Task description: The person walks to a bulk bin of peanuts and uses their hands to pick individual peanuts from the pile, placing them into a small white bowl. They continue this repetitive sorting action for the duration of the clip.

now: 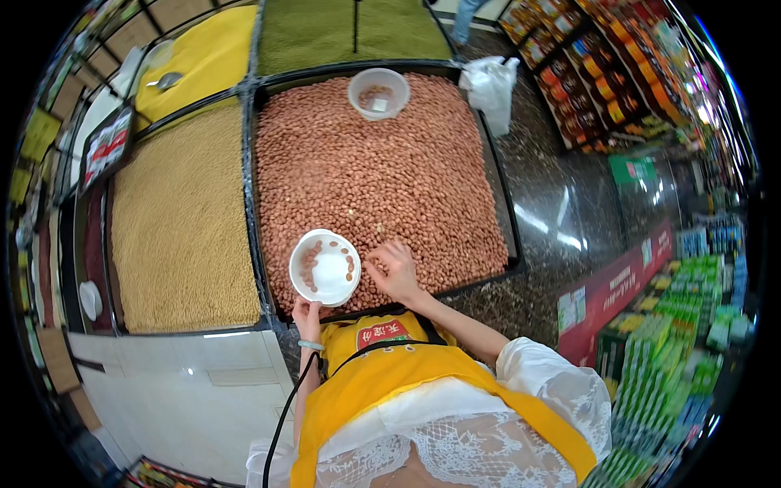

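My left hand (pixel 307 317) holds a white plastic bowl (pixel 330 274) by its near rim, at the front left of a bin of reddish-skinned peanuts (pixel 378 165). Some peanuts lie inside the bowl, mostly along its left and right sides. Just right of the bowl, my right hand (pixel 392 270) is at the surface of the bin's peanuts, fingers bent; whether any peanuts are between them is not clear. Farther back, a translucent plastic tub (pixel 379 94) with a few peanuts and a small white square in it rests on the heap.
Left of the peanuts is a bin of tan beans or grain (pixel 183 226). Behind stand bins of yellow grain (pixel 207 55) and green beans (pixel 348 30). A white plastic bag (pixel 491 91) hangs at the back right corner. Packaged goods (pixel 601 73) fill shelves at right; a person's leg (pixel 467 18) shows behind.
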